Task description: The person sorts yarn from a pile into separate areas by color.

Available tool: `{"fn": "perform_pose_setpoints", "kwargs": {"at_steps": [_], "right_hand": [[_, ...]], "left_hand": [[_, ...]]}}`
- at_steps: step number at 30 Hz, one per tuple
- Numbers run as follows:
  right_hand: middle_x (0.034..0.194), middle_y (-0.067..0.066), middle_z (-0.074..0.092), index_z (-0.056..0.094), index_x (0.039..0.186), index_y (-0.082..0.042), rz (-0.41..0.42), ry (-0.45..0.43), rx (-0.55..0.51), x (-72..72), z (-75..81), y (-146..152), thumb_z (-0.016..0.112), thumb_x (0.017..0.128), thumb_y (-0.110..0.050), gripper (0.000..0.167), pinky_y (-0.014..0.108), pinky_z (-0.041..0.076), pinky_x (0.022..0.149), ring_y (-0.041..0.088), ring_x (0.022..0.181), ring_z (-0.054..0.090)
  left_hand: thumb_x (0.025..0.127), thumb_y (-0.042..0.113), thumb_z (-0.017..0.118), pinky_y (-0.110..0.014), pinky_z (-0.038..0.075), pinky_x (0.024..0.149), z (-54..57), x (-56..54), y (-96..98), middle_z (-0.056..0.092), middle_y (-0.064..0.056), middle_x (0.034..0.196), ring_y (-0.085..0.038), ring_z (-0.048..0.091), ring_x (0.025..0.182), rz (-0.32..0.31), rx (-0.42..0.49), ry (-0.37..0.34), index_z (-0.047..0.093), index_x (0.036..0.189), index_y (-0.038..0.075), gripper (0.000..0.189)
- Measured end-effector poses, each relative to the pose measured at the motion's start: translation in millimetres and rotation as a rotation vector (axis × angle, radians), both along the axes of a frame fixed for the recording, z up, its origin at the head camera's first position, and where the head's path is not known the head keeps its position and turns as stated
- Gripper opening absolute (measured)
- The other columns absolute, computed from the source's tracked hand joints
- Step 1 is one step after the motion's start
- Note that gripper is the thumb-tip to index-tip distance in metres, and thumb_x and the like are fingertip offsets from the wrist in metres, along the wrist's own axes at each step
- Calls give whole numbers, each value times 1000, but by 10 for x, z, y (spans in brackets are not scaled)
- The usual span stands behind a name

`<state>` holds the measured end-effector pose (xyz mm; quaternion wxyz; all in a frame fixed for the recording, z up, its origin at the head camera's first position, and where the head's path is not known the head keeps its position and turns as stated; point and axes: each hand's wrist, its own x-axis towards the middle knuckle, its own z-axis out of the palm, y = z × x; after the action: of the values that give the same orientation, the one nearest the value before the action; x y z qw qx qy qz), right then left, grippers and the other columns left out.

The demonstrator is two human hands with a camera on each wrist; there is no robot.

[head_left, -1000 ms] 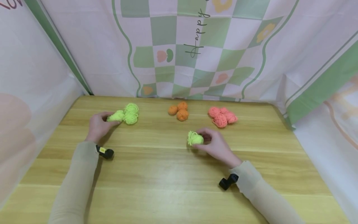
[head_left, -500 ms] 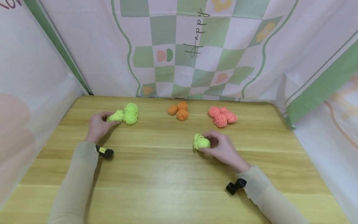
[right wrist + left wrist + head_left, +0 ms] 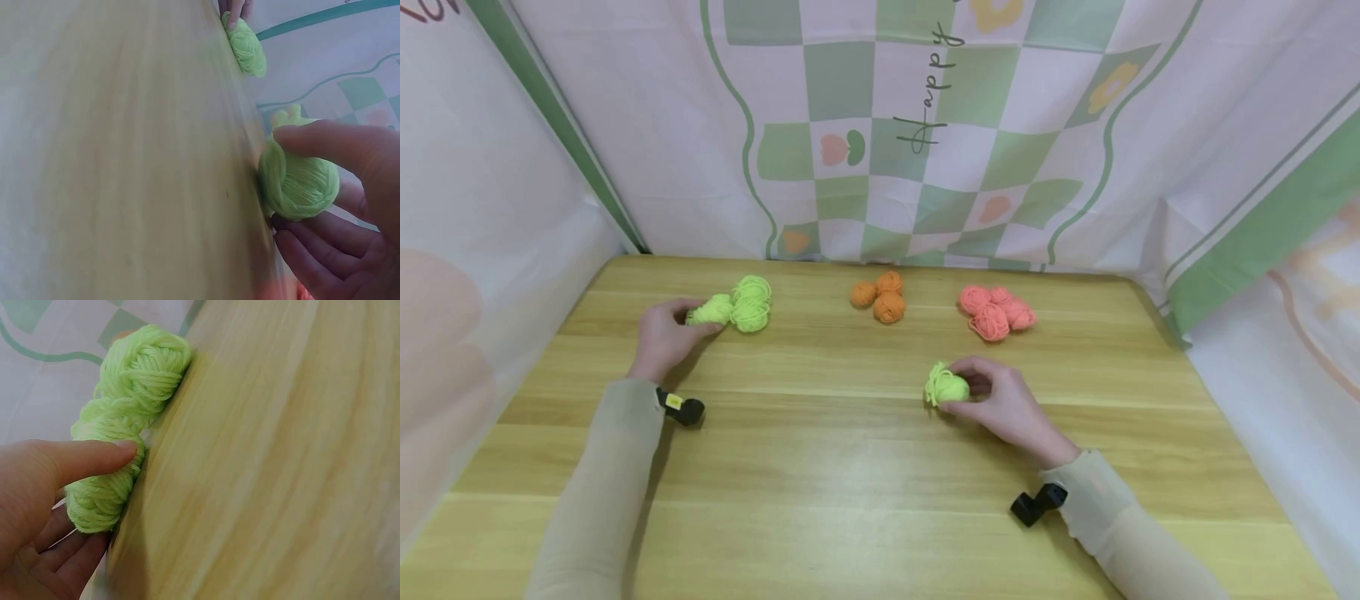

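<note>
At the table's left, my left hand [image 3: 666, 337] grips a lime-green yarn ball [image 3: 711, 311], thumb over its near side in the left wrist view. Touching that ball on its right is more lime-green yarn [image 3: 751, 304], loosely wound. Right of the table's middle, my right hand [image 3: 1003, 404] holds another lime-green yarn ball [image 3: 300, 181] between thumb and fingers. Loose strands stick out at this ball's left side. It is at or just above the wood; I cannot tell which.
Orange yarn balls [image 3: 889, 306] sit together at the back middle. A cluster of several coral-pink yarn balls [image 3: 990, 321] lies to their right, beyond my right hand. A patterned curtain [image 3: 925, 200] hangs along the back edge of the wooden table [image 3: 820, 483].
My right hand has moved right and a little nearer with its yarn ball, slowing in the last half second. The left hand has stayed in place on its yarn ball.
</note>
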<state>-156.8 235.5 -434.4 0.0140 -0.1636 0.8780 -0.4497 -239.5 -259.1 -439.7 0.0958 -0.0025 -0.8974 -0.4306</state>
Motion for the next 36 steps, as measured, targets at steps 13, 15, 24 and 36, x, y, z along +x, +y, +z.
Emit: {"fn": "perform_pose_setpoints", "kwargs": {"at_steps": [13,15,24,36], "right_hand": [[112,1,71,69,119,-10,-7,-25,19,22,-25,20,92,77,-23,50,37,57,89,19,98,69],[112,1,72,70,119,-11,-11,-28,20,21,-29,29,92,77,-24,50,37,58,88,19,98,69],[113,1,72,70,120,-12,-23,-54,31,17,-9,50,92,77,-27,51,36,57,89,19,99,69],[111,1,72,71,118,-11,-19,-61,37,26,21,46,92,78,-24,48,36,57,89,19,99,69]], "left_hand": [[89,17,81,-49,47,101,-33,25,-4,63,-25,130,-35,58,114,86,71,12,63,132,-4,51],[89,19,81,-48,47,101,-9,30,4,63,-24,129,-34,58,114,99,84,11,63,132,-3,52],[89,23,82,-33,51,97,134,76,65,64,-18,129,-25,59,114,102,218,3,61,136,1,57],[88,24,84,-26,53,89,271,116,344,70,-14,120,-27,64,105,27,160,139,67,129,2,50]]}}
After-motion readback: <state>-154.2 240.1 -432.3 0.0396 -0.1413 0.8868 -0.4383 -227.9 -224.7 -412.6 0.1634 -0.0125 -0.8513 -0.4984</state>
